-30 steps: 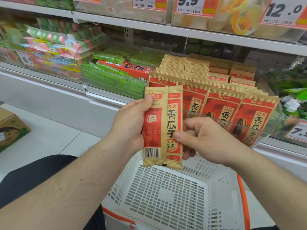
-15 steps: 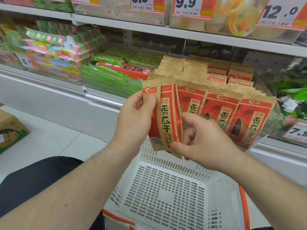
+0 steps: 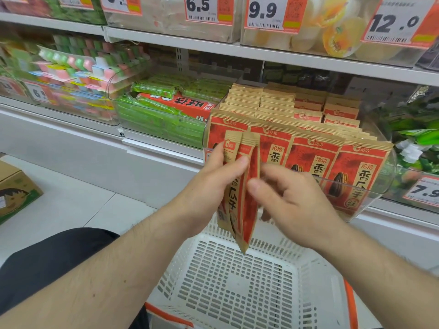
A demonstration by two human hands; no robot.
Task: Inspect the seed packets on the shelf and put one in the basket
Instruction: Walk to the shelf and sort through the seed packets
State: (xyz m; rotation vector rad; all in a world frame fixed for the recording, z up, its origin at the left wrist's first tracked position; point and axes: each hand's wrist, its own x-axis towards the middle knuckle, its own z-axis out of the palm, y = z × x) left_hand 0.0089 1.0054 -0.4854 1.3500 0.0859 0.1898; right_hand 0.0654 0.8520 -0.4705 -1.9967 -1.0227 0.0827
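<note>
We have turned the seed packet (image 3: pixel 242 198) edge-on above the white basket (image 3: pixel 237 288), just near of the shelf bin. Our left hand (image 3: pixel 213 186) pinches it; our right hand (image 3: pixel 292 198) has let go, fingers spread. Inspection seems finished; dropping comes next.

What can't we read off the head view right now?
- Right hand: blurred; its fingers lie behind the held packets, so whether it grips them is unclear.
- Packet count in the left hand: edges overlap, at least two.
- Packet print: turned edge-on, mostly unreadable.
- Basket: near rim cut off by the bottom edge.
- Rightmost price tag: cut by the frame edge.
</note>
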